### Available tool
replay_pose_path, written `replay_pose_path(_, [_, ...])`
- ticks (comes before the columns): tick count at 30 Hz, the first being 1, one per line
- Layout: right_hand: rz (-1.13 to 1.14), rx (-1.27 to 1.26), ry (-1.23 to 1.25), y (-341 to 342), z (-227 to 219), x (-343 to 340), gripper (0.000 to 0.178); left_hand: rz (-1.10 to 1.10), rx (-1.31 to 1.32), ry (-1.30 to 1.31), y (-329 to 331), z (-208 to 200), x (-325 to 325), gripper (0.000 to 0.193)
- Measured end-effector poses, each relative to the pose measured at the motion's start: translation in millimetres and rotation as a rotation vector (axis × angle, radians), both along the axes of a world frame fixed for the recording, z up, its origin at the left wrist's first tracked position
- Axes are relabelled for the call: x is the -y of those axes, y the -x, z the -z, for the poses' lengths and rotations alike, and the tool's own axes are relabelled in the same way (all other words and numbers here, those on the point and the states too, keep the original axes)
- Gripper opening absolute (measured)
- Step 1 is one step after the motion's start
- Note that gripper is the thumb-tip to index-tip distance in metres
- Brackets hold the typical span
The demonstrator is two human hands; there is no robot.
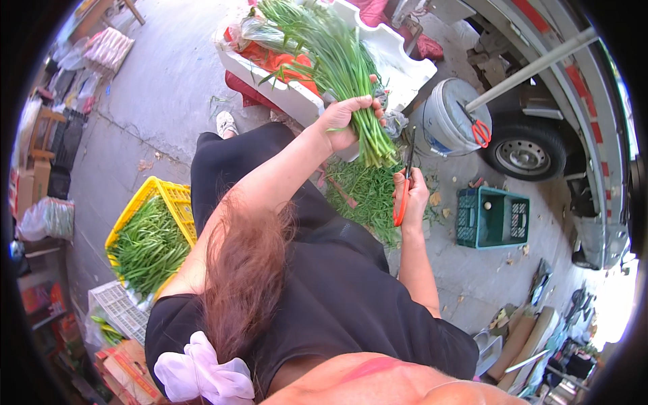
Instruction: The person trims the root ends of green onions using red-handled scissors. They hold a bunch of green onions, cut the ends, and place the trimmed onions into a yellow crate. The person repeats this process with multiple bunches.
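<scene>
My left hand [349, 123] is wrapped round a thick bunch of long-stemmed leafy greens [337, 57]. Its pale cut-looking stem ends [379, 155] point down toward me, while the leafy tops reach over a white foam box [283, 94]. In my right hand [414, 192] is a pair of scissors [401, 208] with orange-red handles, held by the grips. The dark blades stand upright just right of the stem ends, apart from them as far as I can see. Below the bunch, green trimmings [368, 196] lie heaped on the ground.
A white bucket [439, 125] stands at the right, with other red-handled scissors [480, 133] and a pole over it. Nearby are a vehicle wheel [525, 150] and a green crate [493, 236]. At the left, a yellow crate [177, 202] holds greens beside a white crate [115, 304].
</scene>
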State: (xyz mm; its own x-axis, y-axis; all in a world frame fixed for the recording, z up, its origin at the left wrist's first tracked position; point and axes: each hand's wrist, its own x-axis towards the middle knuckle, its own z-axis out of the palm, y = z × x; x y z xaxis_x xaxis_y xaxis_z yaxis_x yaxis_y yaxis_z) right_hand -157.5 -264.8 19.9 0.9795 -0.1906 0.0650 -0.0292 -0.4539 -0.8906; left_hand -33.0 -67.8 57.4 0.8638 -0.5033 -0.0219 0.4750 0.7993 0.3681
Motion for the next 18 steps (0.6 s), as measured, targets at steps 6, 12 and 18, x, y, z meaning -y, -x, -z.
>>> replay_pose_path(6, [-0.025,-0.046,0.698,-54.2,-38.7,6.6,0.035,0.014,-0.030,-0.044,-3.6,4.3,-40.4,0.050])
replay_pose_path(12, [-0.084,-0.020,0.996,-148.1,-46.6,-3.7,0.030,0.003,0.081,-0.053,-15.6,7.1,-95.9,0.055])
replay_pose_path(18, [-0.252,-0.237,1.373,-237.5,-19.5,-14.1,0.021,-0.018,0.014,0.017,-21.2,24.5,-115.9,0.052])
